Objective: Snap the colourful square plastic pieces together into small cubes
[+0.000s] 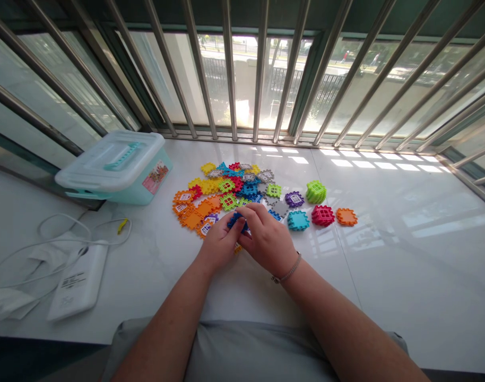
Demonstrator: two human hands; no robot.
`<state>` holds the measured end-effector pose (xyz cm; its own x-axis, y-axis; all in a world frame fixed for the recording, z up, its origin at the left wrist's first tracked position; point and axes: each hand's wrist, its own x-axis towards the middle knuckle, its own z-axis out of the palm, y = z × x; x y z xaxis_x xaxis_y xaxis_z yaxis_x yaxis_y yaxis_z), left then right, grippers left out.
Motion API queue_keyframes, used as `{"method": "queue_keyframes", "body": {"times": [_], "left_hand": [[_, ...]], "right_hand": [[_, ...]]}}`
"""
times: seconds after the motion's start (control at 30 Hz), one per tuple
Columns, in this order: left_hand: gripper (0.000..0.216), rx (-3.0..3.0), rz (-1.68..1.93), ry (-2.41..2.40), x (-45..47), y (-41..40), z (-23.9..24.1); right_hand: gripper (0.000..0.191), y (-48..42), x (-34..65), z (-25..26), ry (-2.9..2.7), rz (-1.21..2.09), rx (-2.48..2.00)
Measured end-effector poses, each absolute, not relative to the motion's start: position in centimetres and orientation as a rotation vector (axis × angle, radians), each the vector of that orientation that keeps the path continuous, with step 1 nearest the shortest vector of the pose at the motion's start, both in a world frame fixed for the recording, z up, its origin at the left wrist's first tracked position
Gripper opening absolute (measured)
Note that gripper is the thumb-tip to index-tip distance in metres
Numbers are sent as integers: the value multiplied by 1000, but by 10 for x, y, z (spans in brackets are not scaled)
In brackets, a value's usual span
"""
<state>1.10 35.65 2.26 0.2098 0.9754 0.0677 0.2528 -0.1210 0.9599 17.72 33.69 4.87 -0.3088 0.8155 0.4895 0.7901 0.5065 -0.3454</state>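
Most of the blue piece [232, 219] was hidden between the left hand [221, 239] and the right hand [268, 234] — its face could not be made out. An orange piece [237, 248] showed only a corner past them. Print on the white device [78, 284] was too small to read. The left edge cut off the tissue [6, 303]; glare blurred the yard [244, 79] outside.

Left fingers [235, 231], right fingers [257, 214] pinch blue piece [234, 219]; bright pieces [192, 217] beyond.
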Motion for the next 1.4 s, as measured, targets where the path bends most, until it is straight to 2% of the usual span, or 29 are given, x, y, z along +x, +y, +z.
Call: {"method": "queue_keyframes", "body": {"times": [0.63, 0.97, 1.4], "left_hand": [[57, 1539, 1008, 1226, 12, 357, 24], [51, 1123, 1086, 1004, 14, 361, 14], [64, 905, 1082, 908, 16, 357, 11]], "right_hand": [[47, 341, 181, 46, -2161, 68, -1305], [46, 340, 181, 47, -2138, 93, -1256], [43, 339, 182, 47, -2125, 103, -1182]]}}
